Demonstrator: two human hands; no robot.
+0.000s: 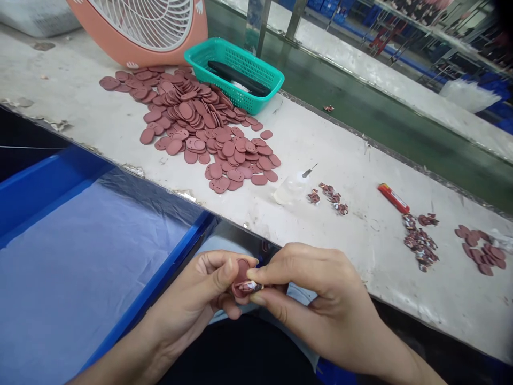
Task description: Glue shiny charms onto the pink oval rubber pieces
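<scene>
Close to my lap, my left hand (192,294) and my right hand (316,305) pinch a small oval mauve rubber piece (241,275) between their thumbs and fingers. A crumpled foil-like printed scrap (249,286) lies against the piece under my right fingertips. Farther up the white bench top (352,256), a large heap of similar oval pieces (188,123) spreads out, some with small holes. Several smaller scraps lie in clusters (420,241) to the right, beside a smaller group of oval pieces (479,249). Neither hand touches these.
A translucent squeeze bottle with a needle tip (292,188) lies on the bench, near a red lighter (393,198). A teal basket (236,75) holds a black object (236,77). Behind it stands a pink fan (140,27). A blue plastic-lined bin (80,267) sits at my left.
</scene>
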